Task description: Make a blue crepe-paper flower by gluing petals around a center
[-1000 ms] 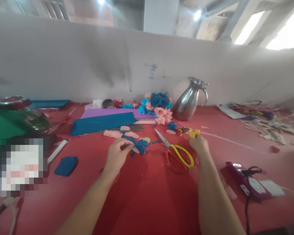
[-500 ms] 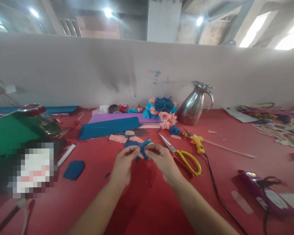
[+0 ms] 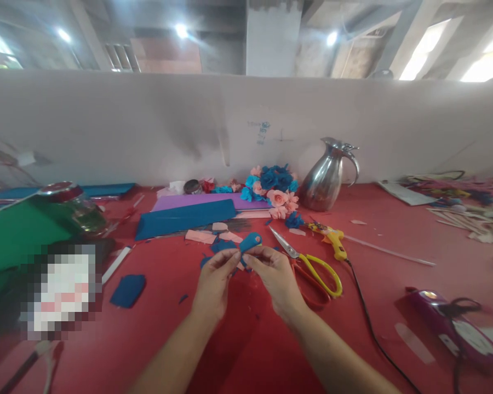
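Observation:
Between my fingertips is a small curved piece of blue crepe paper (image 3: 250, 241), its broad end tilted up and to the right. My left hand (image 3: 217, 273) pinches its lower edge between thumb and finger. Close beside it, my right hand (image 3: 273, 272) grips the same piece, thumb and forefinger pressed together. Blue and pink paper scraps (image 3: 200, 236) lie just behind my hands. To the right of my right hand are scissors (image 3: 321, 268) with yellow and red handles. A stacked square of blue paper (image 3: 127, 290) lies to the left.
Behind stand a bunch of paper flowers (image 3: 276, 191) and a steel jug (image 3: 324, 178). A yellow glue gun (image 3: 334, 243) trails a black cord on the right, near a purple device (image 3: 447, 323). A folded blue sheet (image 3: 184, 219) and a glass jar (image 3: 84, 210) lie left.
The blue paper piece has turned, its broad end now pointing up and right over my fingers. My hands have drawn closer together. The view has shifted slightly.

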`<state>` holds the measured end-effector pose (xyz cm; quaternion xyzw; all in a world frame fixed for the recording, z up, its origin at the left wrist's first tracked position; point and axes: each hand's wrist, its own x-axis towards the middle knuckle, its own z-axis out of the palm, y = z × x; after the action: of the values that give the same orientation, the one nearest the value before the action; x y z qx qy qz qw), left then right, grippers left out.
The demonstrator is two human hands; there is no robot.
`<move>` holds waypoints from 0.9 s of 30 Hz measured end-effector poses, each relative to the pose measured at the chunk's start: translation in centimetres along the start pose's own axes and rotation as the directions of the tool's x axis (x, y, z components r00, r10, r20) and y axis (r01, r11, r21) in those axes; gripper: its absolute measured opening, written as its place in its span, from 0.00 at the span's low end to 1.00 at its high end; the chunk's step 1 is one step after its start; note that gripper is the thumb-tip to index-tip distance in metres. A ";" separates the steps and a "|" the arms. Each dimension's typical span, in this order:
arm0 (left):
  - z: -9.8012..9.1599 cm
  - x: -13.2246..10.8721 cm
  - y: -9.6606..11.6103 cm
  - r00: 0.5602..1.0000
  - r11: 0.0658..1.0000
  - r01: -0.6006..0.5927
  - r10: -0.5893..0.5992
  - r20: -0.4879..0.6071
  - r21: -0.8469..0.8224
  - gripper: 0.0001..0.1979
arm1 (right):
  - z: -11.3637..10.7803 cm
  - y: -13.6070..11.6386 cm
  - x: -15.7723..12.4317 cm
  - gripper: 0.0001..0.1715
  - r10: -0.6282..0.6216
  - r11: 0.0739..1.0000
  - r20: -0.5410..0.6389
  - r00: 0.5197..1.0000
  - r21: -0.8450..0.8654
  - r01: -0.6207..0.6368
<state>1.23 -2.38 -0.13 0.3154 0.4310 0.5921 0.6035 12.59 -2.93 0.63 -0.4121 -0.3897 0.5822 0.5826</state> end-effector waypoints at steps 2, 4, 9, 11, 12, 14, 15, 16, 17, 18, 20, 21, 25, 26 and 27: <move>0.1 -0.1 -0.2 1.000 1.000 -0.001 0.002 -0.008 0.018 0.11 | 0.0 0.3 0.0 0.07 -0.014 1.000 -0.007 1.000 -0.010 0.014; 0.2 -0.2 -0.3 1.000 1.000 0.005 -0.005 -0.012 0.027 0.11 | -0.1 0.5 0.1 0.06 -0.023 1.000 -0.018 1.000 -0.009 0.023; 0.2 -0.2 -0.3 0.999 0.999 0.040 -0.041 0.022 0.031 0.11 | 0.1 0.4 0.1 0.09 0.007 1.000 -0.028 1.000 0.018 -0.006; 0.1 -0.2 -0.3 0.998 0.998 0.046 -0.048 0.040 0.036 0.11 | 0.1 0.2 0.1 0.09 0.005 1.000 -0.035 0.999 0.010 -0.005; 0.1 -0.2 -0.4 0.998 0.998 0.049 -0.051 0.049 0.035 0.10 | 0.2 0.2 0.1 0.09 0.003 1.000 -0.036 0.999 0.004 -0.003; 0.0 -0.2 -0.4 0.995 0.998 0.060 -0.062 0.073 0.028 0.10 | 0.1 0.0 0.1 0.09 0.004 1.000 -0.039 0.999 -0.006 -0.004; 0.0 -0.3 -0.4 0.994 0.998 0.066 -0.068 0.088 0.025 0.09 | 0.1 -0.1 0.1 0.08 0.009 1.000 -0.041 0.999 -0.008 -0.010; 0.0 -0.3 -0.4 0.992 0.997 0.070 -0.073 0.106 0.026 0.09 | 0.1 -0.2 0.1 0.08 0.016 1.000 -0.045 0.999 -0.008 -0.016; 0.1 -0.4 -0.4 0.990 0.997 0.071 -0.075 0.122 0.036 0.08 | 0.1 -0.3 0.1 0.08 0.021 1.000 -0.049 0.999 -0.007 -0.021; 0.1 -0.5 -0.4 0.988 0.996 0.070 -0.076 0.135 0.052 0.08 | 0.1 -0.3 0.1 0.08 0.022 1.000 -0.052 0.998 -0.007 -0.022; 0.0 -0.6 -0.2 0.985 0.995 0.064 -0.076 0.152 0.081 0.07 | 0.0 -0.5 0.2 0.08 0.016 1.000 -0.053 0.998 -0.013 -0.017; 0.0 -0.6 -0.1 0.983 0.994 0.070 -0.083 0.163 0.088 0.07 | 0.0 -0.6 0.2 0.08 0.014 1.000 -0.048 0.999 -0.021 -0.015; -0.2 -0.2 0.4 0.982 0.991 0.122 -0.129 0.138 0.058 0.08 | 0.0 -0.9 0.3 0.10 0.029 0.998 -0.025 0.999 -0.050 -0.030; -0.3 0.0 0.5 0.985 0.991 0.128 -0.133 0.113 0.046 0.08 | 0.0 -0.9 0.3 0.11 0.037 0.998 -0.017 0.999 -0.049 -0.038; -0.4 0.2 0.6 0.988 0.991 0.127 -0.129 0.089 0.032 0.08 | 0.0 -0.8 0.3 0.11 0.045 0.998 -0.003 0.999 -0.047 -0.045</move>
<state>0.59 -2.20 0.15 0.3215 0.4300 0.5315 0.6552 12.90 -2.63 1.40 -0.4349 -0.3934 0.5856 0.5597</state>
